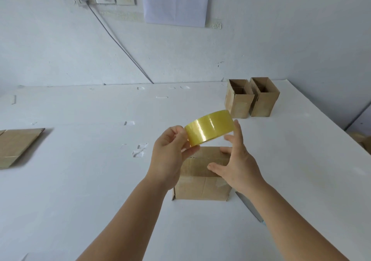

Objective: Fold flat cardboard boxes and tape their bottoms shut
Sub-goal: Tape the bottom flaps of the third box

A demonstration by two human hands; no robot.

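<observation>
A roll of yellowish clear tape [209,127] is held up above a small cardboard box [201,180] that stands on the white table [90,180] with its closed flaps up. My left hand [170,156] grips the roll's left side, thumb and fingers curled round its edge. My right hand [236,160] is spread with straight fingers, its fingertip touching the roll's right side. The hands and forearms hide part of the box.
Two assembled boxes [252,98] stand open-topped at the back right. A flat cardboard box [16,146] lies at the left edge. A knife blade [249,206] lies right of the near box. A cable [120,46] runs down the wall from a socket.
</observation>
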